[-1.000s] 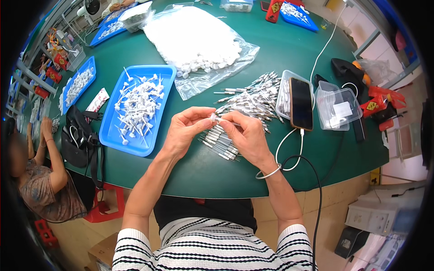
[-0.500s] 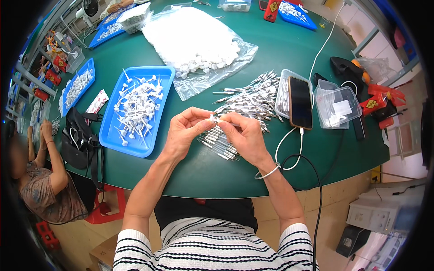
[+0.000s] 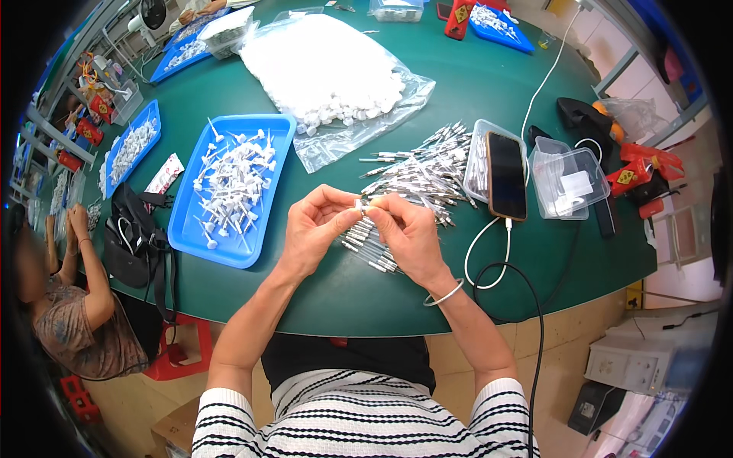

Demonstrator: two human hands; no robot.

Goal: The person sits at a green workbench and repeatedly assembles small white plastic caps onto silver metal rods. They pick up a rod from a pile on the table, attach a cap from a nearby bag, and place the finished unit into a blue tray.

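My left hand and my right hand meet fingertip to fingertip over the near edge of a pile of thin metal-tipped rods. Pinched between them is a small white cap; whether a rod is joined to it is hidden by my fingers. Left of my hands, a blue tray holds a heap of white-capped stems. Beyond my hands, a clear plastic bag spills loose white caps from its mouth.
Right of the rods, a phone leans on a clear box, its white cable looping near my right wrist. An open clear container stands further right. A black bag hangs at the left edge, beside a seated person.
Both hands stay together at nearly the same spot, with the fingers slightly shifted around the small white cap. My right wrist and its bracelet have moved slightly left and down.
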